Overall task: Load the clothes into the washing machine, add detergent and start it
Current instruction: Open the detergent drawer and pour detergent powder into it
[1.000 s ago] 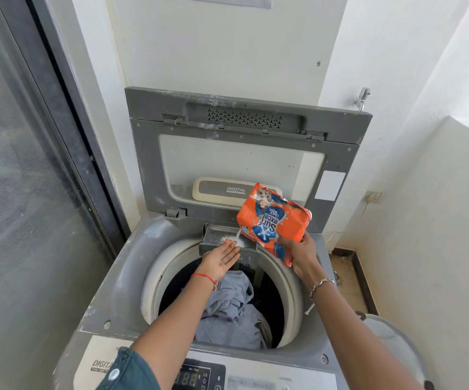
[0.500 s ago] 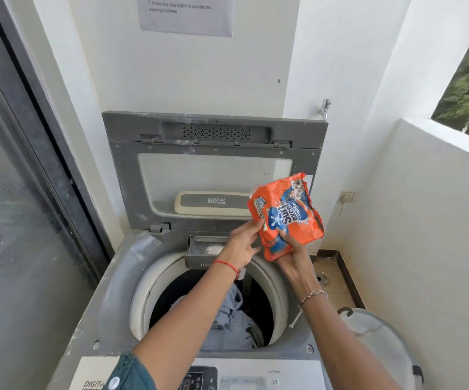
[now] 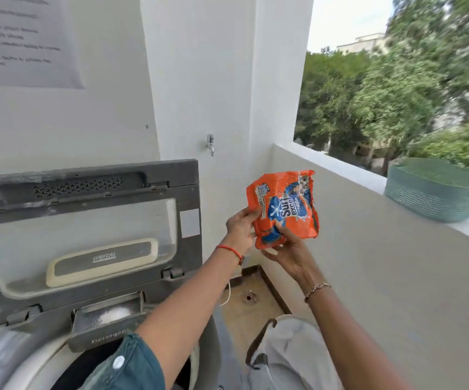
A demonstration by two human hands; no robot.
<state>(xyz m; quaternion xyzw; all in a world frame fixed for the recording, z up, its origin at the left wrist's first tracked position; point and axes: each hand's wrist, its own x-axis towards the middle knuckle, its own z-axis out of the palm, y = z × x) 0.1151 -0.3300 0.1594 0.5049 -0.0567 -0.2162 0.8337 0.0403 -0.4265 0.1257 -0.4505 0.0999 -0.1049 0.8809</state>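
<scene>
**Item: detergent packet [image 3: 286, 209].** A second ago it was tipped over the drawer of the washing machine [image 3: 0, 350], with powder running out. It is now carried clear, up and to the right of the machine, and held upright with its torn mouth uppermost. Pouring appears finished. What probably remains is to put the packet down, shut the drawer and lid, and start the cycle.

**Hands.** The left hand [image 3: 239, 226] pinches the packet's left edge. The right hand [image 3: 286, 249] cups it from below, thumb curled over the front. Both are closed on it.

**Materials and shapes.**
- Packet: thin glossy orange film with a blue printed emblem, creased and partly slack, ragged along the top.
- Detergent drawer [image 3: 106, 319]: at the machine's back rim, pulled out. It is a shallow grey plastic tray holding a small mound of white powder [image 3: 115, 313].
- Lid [image 3: 87, 190]: raised upright. It has a dusty grey frame with a perforated vent strip, a clear window and a cream oblong handle.
- Clothes: the drum is mostly hidden by the left forearm, so they cannot be made out.
- Right of the machine, on the floor: a soft white laundry bag [image 3: 289, 350] with a brown handle.
- Further right: a smooth plastered ledge [image 3: 368, 175] carrying a green woven basket [image 3: 435, 190], ribbed and oval.
</scene>
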